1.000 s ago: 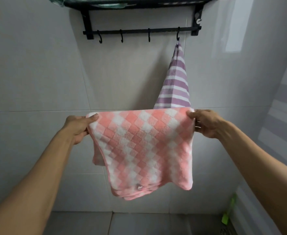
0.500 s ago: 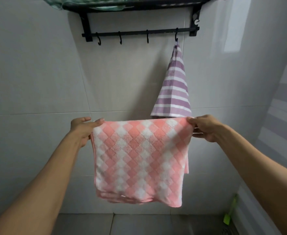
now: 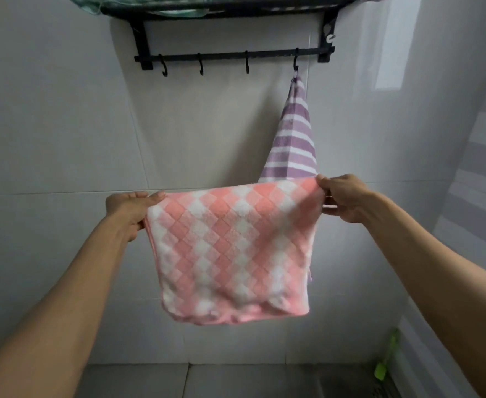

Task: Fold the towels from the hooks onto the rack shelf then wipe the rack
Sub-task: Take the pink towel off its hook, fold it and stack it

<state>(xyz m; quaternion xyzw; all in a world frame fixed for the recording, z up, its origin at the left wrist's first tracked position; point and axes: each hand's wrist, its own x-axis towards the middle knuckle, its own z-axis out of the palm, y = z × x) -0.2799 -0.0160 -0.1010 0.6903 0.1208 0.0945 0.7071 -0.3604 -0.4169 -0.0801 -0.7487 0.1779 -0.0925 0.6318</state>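
A person's left hand [image 3: 131, 209] and right hand [image 3: 340, 196] each pinch a top corner of a doubled pink checked towel [image 3: 233, 248], stretching it flat at centre frame for what looks like another fold. At 12 o'clock waits the rack shelf [image 3: 227, 10]; a purple striped towel [image 3: 293, 139] hangs from the hook [image 3: 295, 63] at 1 o'clock.

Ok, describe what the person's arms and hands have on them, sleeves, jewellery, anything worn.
Both forearms are bare up to the frame edge, no sleeves in view. The left hand and right hand show no gloves, watch or bracelet. Rings cannot be told.

both arms outstretched; left grip [image 3: 129, 209] and right grip [image 3: 343, 196] pinch closed, held level.
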